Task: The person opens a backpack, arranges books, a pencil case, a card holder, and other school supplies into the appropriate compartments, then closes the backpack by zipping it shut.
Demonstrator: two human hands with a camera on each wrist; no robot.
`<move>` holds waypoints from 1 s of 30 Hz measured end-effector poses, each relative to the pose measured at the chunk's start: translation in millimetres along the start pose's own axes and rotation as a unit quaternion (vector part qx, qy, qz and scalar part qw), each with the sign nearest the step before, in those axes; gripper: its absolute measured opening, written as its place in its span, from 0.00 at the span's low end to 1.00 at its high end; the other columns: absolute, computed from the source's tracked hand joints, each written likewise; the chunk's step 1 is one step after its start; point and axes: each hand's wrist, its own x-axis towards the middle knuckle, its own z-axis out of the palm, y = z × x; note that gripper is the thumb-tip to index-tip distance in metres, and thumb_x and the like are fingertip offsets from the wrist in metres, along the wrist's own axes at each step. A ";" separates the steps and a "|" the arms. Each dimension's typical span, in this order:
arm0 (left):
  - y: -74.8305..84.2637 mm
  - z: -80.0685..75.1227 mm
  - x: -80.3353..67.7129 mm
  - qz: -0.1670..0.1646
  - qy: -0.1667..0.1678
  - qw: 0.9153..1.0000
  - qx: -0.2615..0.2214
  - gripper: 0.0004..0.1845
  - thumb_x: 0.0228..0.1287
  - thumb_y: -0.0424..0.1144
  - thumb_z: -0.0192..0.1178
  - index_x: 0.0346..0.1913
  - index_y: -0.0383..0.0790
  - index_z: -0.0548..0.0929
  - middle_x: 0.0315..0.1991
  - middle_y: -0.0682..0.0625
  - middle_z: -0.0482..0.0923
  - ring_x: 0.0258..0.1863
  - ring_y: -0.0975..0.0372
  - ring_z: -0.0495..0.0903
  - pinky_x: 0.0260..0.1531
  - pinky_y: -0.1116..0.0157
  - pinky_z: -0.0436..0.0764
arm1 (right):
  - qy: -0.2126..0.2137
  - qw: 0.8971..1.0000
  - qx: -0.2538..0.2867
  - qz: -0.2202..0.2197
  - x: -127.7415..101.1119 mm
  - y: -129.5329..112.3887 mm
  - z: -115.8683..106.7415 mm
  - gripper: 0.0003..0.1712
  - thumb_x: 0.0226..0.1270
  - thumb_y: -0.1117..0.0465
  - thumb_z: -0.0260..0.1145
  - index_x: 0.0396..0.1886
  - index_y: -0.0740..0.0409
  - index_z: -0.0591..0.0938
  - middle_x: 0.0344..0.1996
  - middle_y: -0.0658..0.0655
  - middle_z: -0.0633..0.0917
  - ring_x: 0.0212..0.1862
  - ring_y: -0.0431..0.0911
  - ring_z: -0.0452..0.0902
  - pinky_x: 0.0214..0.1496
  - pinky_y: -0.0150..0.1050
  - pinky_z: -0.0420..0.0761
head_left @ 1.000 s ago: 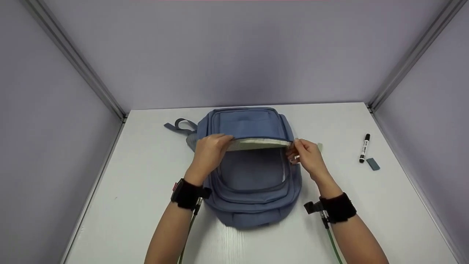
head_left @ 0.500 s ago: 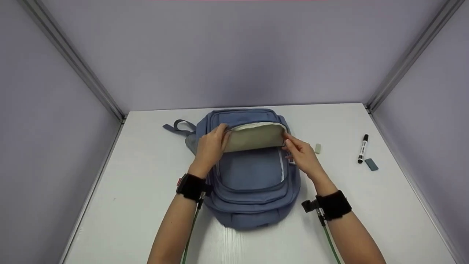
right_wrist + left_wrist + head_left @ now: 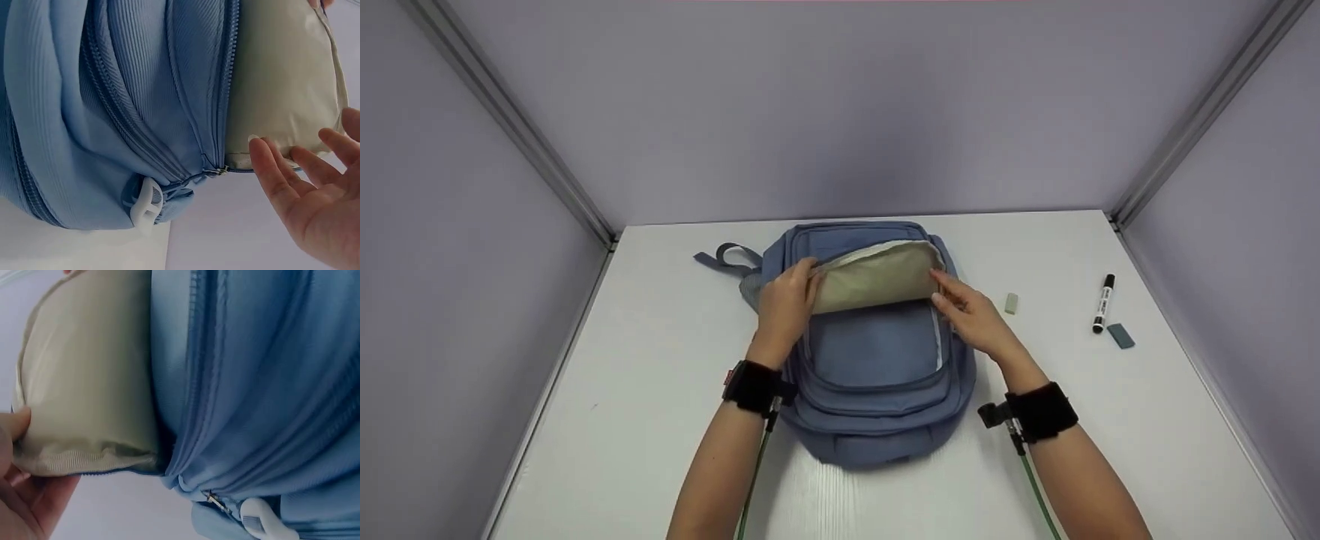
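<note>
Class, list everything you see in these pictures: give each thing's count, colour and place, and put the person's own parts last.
Backpack: one, blue, table centre, front flap folded back showing beige lining.
Marker: one, black and white, right side.
Eraser: one, pale green, right of backpack.
Block: one, grey-blue, beside marker.
Table: one, white.
Wristbands: two, black.
Left hand: holds flap's left edge.
Right hand: fingers straight, at flap's right edge.

Fingers (image 3: 22,495) hold the beige flap (image 3: 84,377) folded back; blue backpack (image 3: 264,382) beside it.
</note>
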 end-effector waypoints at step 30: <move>-8.1 11.2 -0.1 -0.074 -0.004 0.997 0.001 0.11 0.71 0.42 0.60 0.39 0.35 0.81 0.30 0.41 0.84 0.27 0.49 0.84 0.24 0.52 0.79 | 0.044 0.902 -0.271 0.333 -9.1 130.7 -105.9 0.34 0.74 0.56 0.49 0.73 0.70 0.57 0.64 0.87 0.55 0.64 0.80 0.52 0.62 0.68 0.61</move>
